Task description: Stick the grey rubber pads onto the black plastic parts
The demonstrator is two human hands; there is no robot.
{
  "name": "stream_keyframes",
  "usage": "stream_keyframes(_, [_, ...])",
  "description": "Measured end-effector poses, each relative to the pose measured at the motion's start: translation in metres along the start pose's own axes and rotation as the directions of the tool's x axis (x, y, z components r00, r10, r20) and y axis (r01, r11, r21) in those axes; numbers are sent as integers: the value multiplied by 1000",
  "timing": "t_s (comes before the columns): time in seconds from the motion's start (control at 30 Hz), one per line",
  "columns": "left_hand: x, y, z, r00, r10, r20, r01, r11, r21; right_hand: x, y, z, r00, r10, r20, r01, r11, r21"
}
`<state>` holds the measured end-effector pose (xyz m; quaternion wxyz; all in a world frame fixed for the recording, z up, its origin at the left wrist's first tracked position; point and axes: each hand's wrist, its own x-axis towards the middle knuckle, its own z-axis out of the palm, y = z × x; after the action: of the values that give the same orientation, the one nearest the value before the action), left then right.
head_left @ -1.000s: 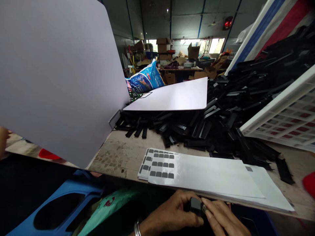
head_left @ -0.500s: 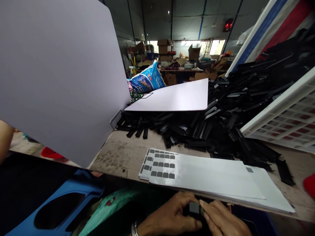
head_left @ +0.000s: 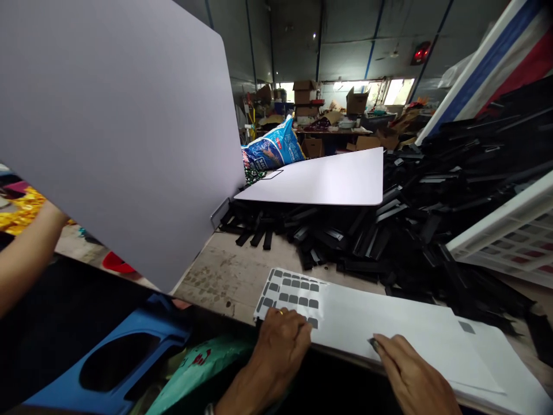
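Observation:
A stack of white backing sheets (head_left: 389,323) with rows of small grey stickers (head_left: 294,291) lies at the table's near edge. My left hand (head_left: 280,346) rests on the stack's near left corner. Its fingers are curled together, their tips on the grey stickers, and what is under them is hidden. My right hand (head_left: 410,374) lies on the white sheet further right, fingers pressed together. A small dark grey bit shows at its fingertip. The small black piece is not in sight.
Behind the sheets spreads a big pile of black plastic strips (head_left: 389,230), with a flat grey board (head_left: 319,181) on it. A large grey board (head_left: 112,127) stands at left, a white crate (head_left: 510,230) at right. Another person's arm (head_left: 26,259) shows far left, above a blue stool (head_left: 108,369).
Both hands have left the small black piece they held together below the table edge and moved up onto the sticker sheets. The camera has shifted left, and the other person's arm has come further in.

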<state>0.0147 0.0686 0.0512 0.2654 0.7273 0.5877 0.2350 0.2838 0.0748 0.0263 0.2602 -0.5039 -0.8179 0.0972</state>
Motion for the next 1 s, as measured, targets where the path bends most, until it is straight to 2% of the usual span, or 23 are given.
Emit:
stream_keyframes(0.1, [14, -11, -5, 997, 31, -70, -19, 986, 166, 18, -8, 15, 994, 89, 60, -84, 994, -73])
stream_keyframes(0.17, [24, -17, -3, 997, 71, 2, -69, 971, 228, 28, -22, 34, 985, 124, 118, -110, 987, -118])
stream_keyframes(0.27, [36, -22, 3, 986, 38, 162, -87, 948, 308, 39, -41, 61, 976, 125, 179, -101, 985, -138])
stream_keyframes(0.4, [41, -25, 5, 984, 47, 174, -101, 942, 319, 46, -53, 74, 962, 119, 247, -92, 989, -119])
stream_keyframes(0.63, [34, -36, 15, 987, 123, 101, -146, 950, 277, 51, -57, 80, 947, 136, 291, -130, 991, -40])
stream_keyframes(0.77, [36, -37, 19, 987, 134, 87, -153, 953, 261, 58, -53, 78, 940, 159, 301, -192, 978, 84])
stream_keyframes(0.87, [31, -38, 12, 984, 143, 103, -165, 954, 249, 62, -45, 64, 930, 189, 316, -273, 930, 247])
stream_keyframes(1.0, [-1, -52, -11, 989, 138, 59, -144, 983, 114, 50, -33, 39, 917, 244, 316, -355, 860, 367])
